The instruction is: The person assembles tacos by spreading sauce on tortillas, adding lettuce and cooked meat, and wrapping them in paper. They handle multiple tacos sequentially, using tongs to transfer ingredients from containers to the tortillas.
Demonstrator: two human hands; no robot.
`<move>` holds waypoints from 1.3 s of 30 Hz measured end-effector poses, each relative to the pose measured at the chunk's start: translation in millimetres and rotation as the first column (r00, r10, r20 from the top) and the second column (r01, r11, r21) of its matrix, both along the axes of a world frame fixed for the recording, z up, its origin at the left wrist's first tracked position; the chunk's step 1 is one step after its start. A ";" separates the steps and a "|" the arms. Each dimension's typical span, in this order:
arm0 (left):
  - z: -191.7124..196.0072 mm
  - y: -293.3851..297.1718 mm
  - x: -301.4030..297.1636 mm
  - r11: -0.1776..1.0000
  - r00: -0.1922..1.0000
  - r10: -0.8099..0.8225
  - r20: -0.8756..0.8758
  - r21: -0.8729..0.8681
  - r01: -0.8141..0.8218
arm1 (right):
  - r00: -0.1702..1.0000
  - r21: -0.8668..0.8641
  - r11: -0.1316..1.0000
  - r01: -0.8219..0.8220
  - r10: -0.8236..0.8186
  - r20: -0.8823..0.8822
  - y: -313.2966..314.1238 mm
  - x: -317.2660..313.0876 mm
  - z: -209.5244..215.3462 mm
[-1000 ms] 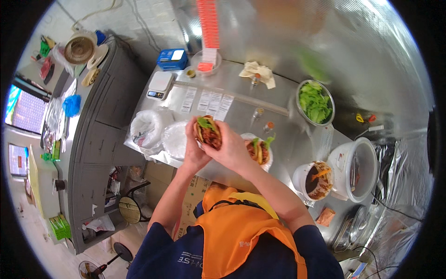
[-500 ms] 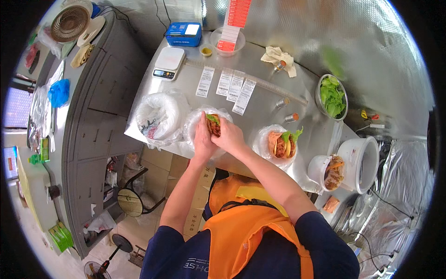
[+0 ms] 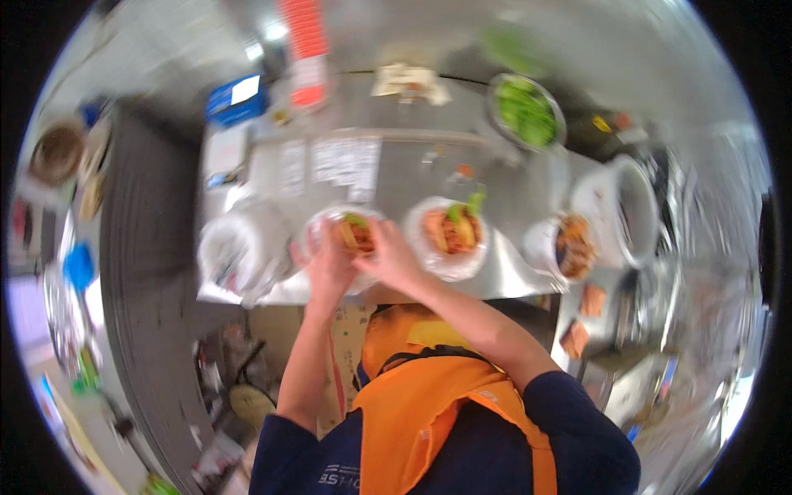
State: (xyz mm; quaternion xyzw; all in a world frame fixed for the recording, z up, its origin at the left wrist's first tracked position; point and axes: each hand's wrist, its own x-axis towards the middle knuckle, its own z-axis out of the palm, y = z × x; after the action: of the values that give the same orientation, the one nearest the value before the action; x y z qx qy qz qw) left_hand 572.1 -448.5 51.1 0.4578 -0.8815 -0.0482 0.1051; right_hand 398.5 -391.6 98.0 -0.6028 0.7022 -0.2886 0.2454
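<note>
A folded flatbread (image 3: 356, 234), filled with meat and lettuce, sits on a round plastic-covered dish (image 3: 324, 216) near the counter's front edge. My left hand (image 3: 328, 268) holds its left side, with one finger sticking out to the left. From the right, my right hand (image 3: 391, 254) grips the same flatbread with bent fingers. The whole picture is smeared by motion, so exact fingertip contact is hard to see. Just right of my hands, a second filled flatbread (image 3: 454, 231) rests untouched on another plastic-covered dish (image 3: 422, 257), lettuce poking out at its top.
A plastic-lined tub (image 3: 233, 254) stands left of my hands. Behind lie paper slips (image 3: 346, 161), a scale (image 3: 227, 148) and a blue box (image 3: 236, 101). To the right are a lettuce bowl (image 3: 526, 114), a tub of brownish food (image 3: 575, 249) and a large white bucket (image 3: 596, 196).
The view has turned, so the counter now runs more level and most of its items appear further left. Both hands remain at the flatbread; the left fingers have spread from their flat, upright pose.
</note>
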 end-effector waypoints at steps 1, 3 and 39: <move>-24.2 -1.7 5.8 0.996 0.998 -0.026 -0.049 -0.084 0.022 | 0.998 -0.084 0.996 -0.019 0.025 0.064 15.0 -6.0 19.7; 43.3 19.9 -28.9 0.995 0.872 0.044 -0.487 0.100 0.006 | 0.983 -0.156 0.987 -0.034 0.061 0.175 56.7 -28.8 43.4; 118.4 265.1 -429.1 -0.206 0.595 0.171 -0.786 0.562 0.801 | 0.596 -0.036 0.791 0.610 -0.429 0.678 399.7 -386.0 96.3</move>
State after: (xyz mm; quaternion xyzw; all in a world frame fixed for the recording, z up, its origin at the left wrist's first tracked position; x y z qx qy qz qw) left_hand 143.1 -183.4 169.5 0.0408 -0.5341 -0.8444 0.0115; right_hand 12.4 8.0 194.3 -0.2606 0.6759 -0.6255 0.2898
